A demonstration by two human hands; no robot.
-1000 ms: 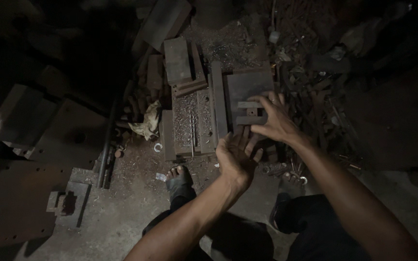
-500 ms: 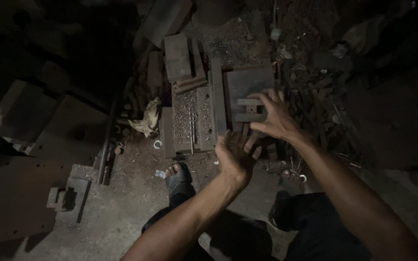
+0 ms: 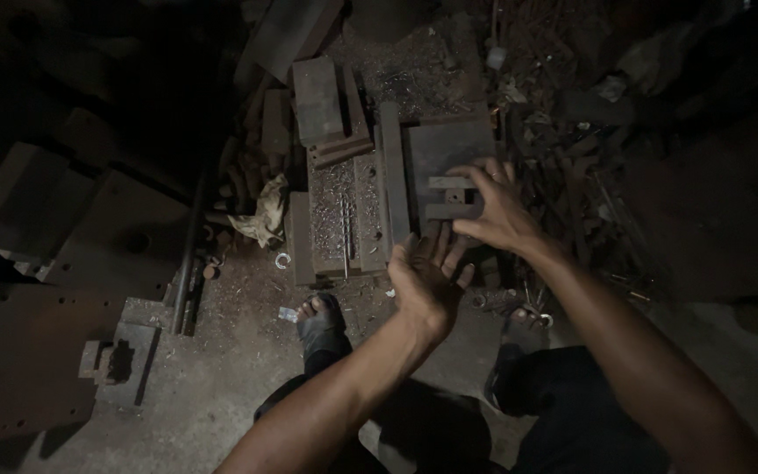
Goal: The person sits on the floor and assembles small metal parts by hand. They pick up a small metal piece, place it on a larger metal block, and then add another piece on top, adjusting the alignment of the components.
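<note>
My right hand [image 3: 495,207] grips a small dark metal block with slots [image 3: 451,197], held above a large flat steel plate [image 3: 449,145] on the floor. My left hand [image 3: 427,277] hovers just below and left of it, palm up, fingers spread, holding nothing. Left of both hands lies a drilled steel plate [image 3: 344,215] covered with metal shavings, with a thin rod on it.
Thick steel blocks [image 3: 319,101] are stacked behind the drilled plate. A crumpled rag [image 3: 263,213] lies to its left. Scrap metal [image 3: 572,175] is piled at the right. Large plates [image 3: 98,237] lie at the left. My sandalled foot [image 3: 319,323] rests on the gritty floor.
My left hand has risen slightly toward the metal block. My right hand keeps its hold on the block in nearly the same place.
</note>
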